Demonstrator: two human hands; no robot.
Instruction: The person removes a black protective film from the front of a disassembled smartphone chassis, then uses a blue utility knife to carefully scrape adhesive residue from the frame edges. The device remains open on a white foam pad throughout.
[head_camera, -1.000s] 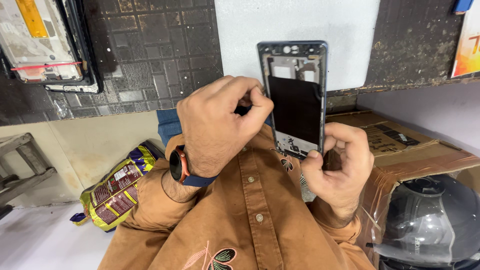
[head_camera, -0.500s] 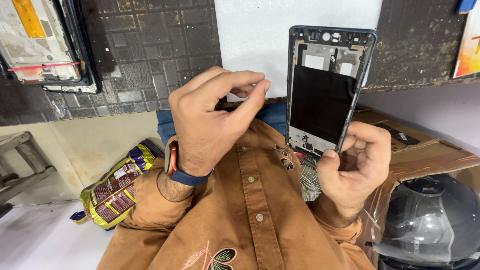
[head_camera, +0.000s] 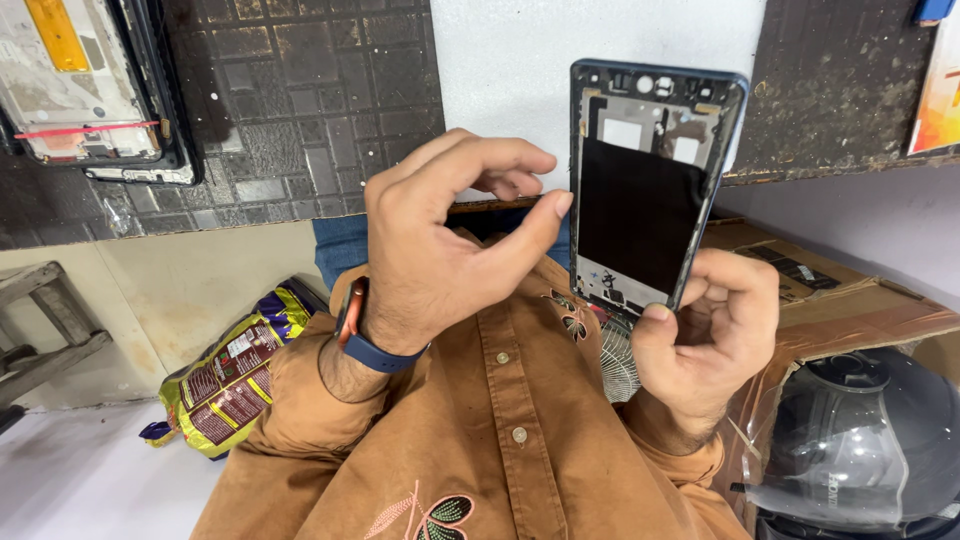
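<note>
My right hand (head_camera: 705, 335) grips the bottom end of a stripped phone frame (head_camera: 645, 180) and holds it upright in front of me. The frame has a dark rim, a black rectangular panel across its middle, and bare metal with cut-outs at the top. My left hand (head_camera: 445, 250), with a blue-strapped watch (head_camera: 362, 335) on the wrist, hovers just left of the frame. Its fingers are curled and apart, and the thumb tip lies next to the frame's left edge. Nothing is held in it. My brown shirt (head_camera: 480, 440) fills the lower view.
Another opened phone body (head_camera: 85, 95) lies on a dark grid mat (head_camera: 300, 110) at the upper left. A yellow and purple snack packet (head_camera: 235, 370) sits at the lower left. A cardboard box (head_camera: 860, 300) and a plastic-wrapped grey helmet (head_camera: 860, 440) are at the right. A small round white mesh part (head_camera: 618, 360) shows below the frame.
My left hand has come off the frame's left edge and drawn back slightly. My right hand has carried the frame to the right and closer to the camera.
</note>
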